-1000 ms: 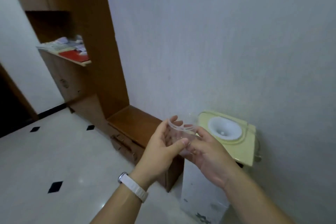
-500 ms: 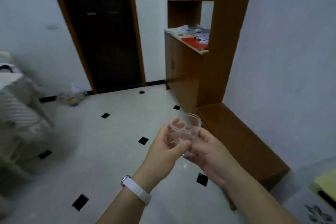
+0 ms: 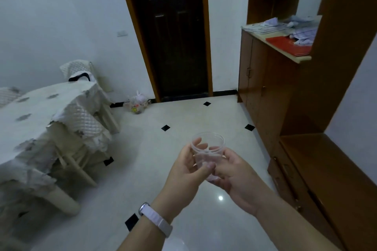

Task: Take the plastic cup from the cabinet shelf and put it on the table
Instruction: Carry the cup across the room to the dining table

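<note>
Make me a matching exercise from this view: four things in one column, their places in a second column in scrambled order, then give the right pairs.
Things:
1. plastic cup
2. red folder
3. plastic bag
4. watch

Places:
A. on the floor beside the dark door
B. on the left wrist
C. held between the left hand and right hand
D. on the cabinet shelf

Pairs: 1-C, 2-D, 3-A, 4-B
</note>
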